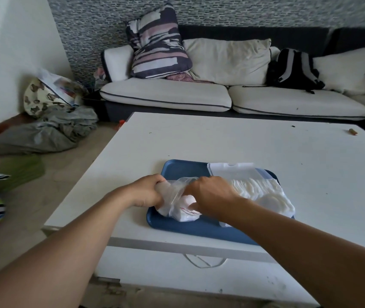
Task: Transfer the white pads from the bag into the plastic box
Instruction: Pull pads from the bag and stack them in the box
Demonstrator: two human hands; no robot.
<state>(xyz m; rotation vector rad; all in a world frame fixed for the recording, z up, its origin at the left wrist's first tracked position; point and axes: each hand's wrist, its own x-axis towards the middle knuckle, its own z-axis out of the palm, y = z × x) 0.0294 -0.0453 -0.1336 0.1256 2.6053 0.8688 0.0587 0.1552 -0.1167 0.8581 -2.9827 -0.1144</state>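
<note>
Both forearms reach in from the lower edge and meet over a blue tray (199,227) at the near side of a white table (199,138). On the tray lies a clear plastic bag (178,202), crumpled, with some white pads (186,215) showing through its lower part. The left hand (147,191) is closed in a fist on the bag's gathered left end, knuckles up. The right hand (212,195) comes across from the right with its palm turned down and its fingers going into the bag's mouth; whether they are pinched on a pad cannot be told, since plastic and the back of the hand hide the tips.

Just right of the bag stands the plastic box (288,205), already holding a thick row of pads, its clear lid (232,170) open toward the far side. The task looks well along, in the middle of drawing another batch out. Next, the right hand would need to grip a few pads, pull them clear while the left keeps the bag anchored, and set them in the box.

Beyond the table is a sofa (166,94) with cushions and a black backpack (292,67).
</note>
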